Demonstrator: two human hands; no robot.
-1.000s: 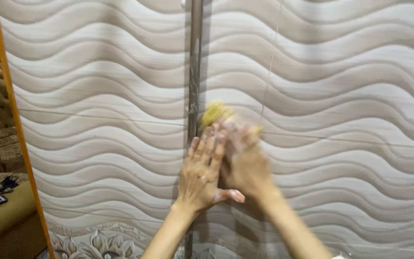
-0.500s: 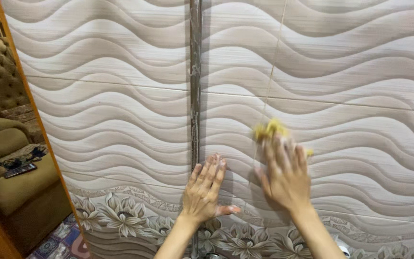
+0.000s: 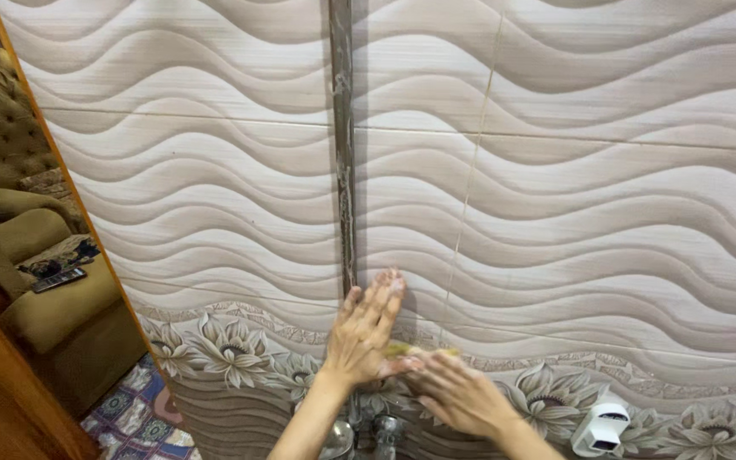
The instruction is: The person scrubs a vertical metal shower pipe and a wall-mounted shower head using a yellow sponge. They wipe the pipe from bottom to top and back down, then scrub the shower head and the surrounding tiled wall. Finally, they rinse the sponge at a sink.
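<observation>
Two bare hands work against a tiled wall (image 3: 606, 196) of pale grey-beige tiles moulded in raised waves, with a band of flower-pattern tiles (image 3: 232, 353) running along its lower part. Left hand (image 3: 366, 332) lies flat on the wall, fingers straight and close together, thumb out to the side, holding nothing, just beside the lower end of a vertical metal pipe (image 3: 342, 145) that climbs to the top edge of the view. Right hand (image 3: 462, 393) sits lower, on the flower band, fingers curled loosely over a yellow sponge (image 3: 402, 349), of which only a thin sliver shows between the two hands; how firmly it is gripped cannot be told because of blur. Sponge position: on the wall at the top line of the flower band, just right of the pipe, touching the left thumb area. Grout lines cross the wall, one vertical right of the pipe. Chrome tap fittings (image 3: 376, 430) show at the bottom edge beneath the hands, and a small white fixture (image 3: 602, 426) is mounted near the bottom right. Wall area above and right of the hands is unobstructed. Left edge: an orange-brown door frame (image 3: 70, 179), beyond it an olive tufted sofa (image 3: 10, 153) carrying a dark remote control (image 3: 60, 279), and a patterned rug (image 3: 129, 413).
</observation>
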